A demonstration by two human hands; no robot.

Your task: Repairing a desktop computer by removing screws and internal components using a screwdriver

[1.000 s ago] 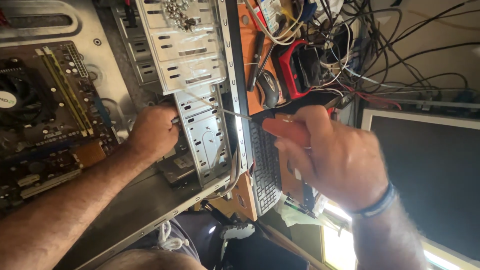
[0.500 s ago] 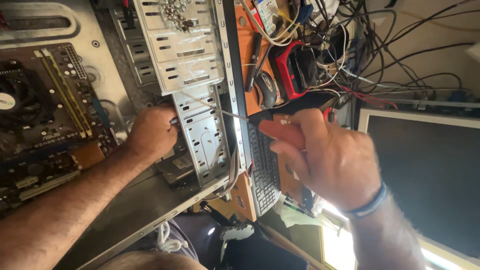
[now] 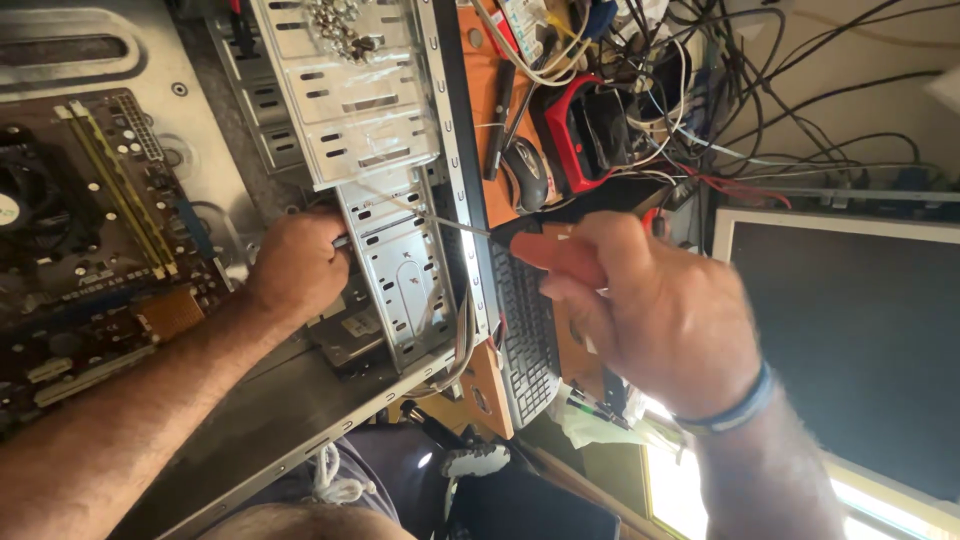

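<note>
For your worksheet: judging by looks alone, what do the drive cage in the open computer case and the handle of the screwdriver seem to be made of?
Drive cage: likely bare sheet steel; dull silver-grey, stamped slots, folded edges. Screwdriver handle, gripped in the right hand: probably plastic, smooth and orange-red; the thin shaft looks like bright metal.

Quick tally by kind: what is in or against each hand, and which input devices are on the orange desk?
Screwdriver, in the right hand: 1
Drive cage, against the left hand: 1
Keyboard: 1
Mouse: 1
Total: 4

Bare forearms, no sleeves; a blue band (image 3: 735, 410) circles the right wrist.
</note>
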